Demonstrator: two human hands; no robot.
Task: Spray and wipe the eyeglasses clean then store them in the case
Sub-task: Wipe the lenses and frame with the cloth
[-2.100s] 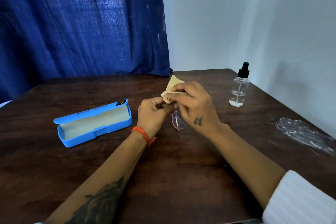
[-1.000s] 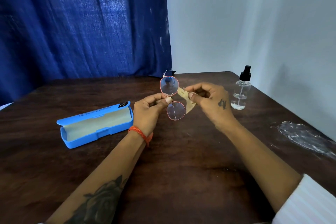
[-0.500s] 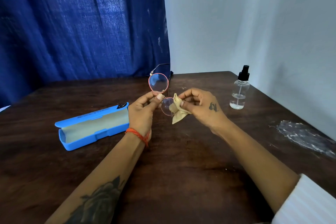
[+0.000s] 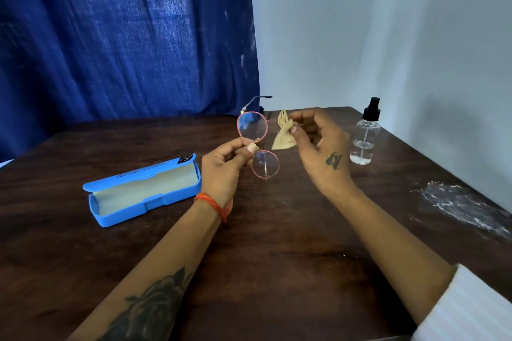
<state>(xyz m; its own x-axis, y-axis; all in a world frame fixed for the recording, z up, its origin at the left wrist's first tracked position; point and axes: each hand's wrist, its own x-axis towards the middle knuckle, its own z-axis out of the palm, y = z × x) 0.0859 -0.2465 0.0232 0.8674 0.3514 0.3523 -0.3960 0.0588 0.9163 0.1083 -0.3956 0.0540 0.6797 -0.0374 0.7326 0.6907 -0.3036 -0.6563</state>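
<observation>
The eyeglasses (image 4: 257, 144) are up in the air above the table, turned on end so one round pink-rimmed lens sits over the other, with a temple arm poking up and back toward the curtain. The left hand (image 4: 221, 169) pinches them at the bridge between thumb and fingers, the other fingers curled in. Just to the right of the upper lens, not touching it as far as I can see, hangs a small tan cloth (image 4: 283, 133), bunched at the top where the right hand (image 4: 318, 152) nips it between thumb and fingertips; that hand is a little blurred. An orange thread band (image 4: 214, 203) circles the left wrist.

Off to the left, lying on the dark wooden table (image 4: 277, 257), is the blue case (image 4: 141, 191), lid thrown open and its pale lining showing. On the far right side stands a clear spray bottle (image 4: 365, 135) with a black nozzle, a little liquid in the bottom. Nearer the right edge there is a whitish smear (image 4: 465, 205) on the wood. A blue curtain (image 4: 124, 36) hangs behind, a pale wall (image 4: 388, 22) beside it
</observation>
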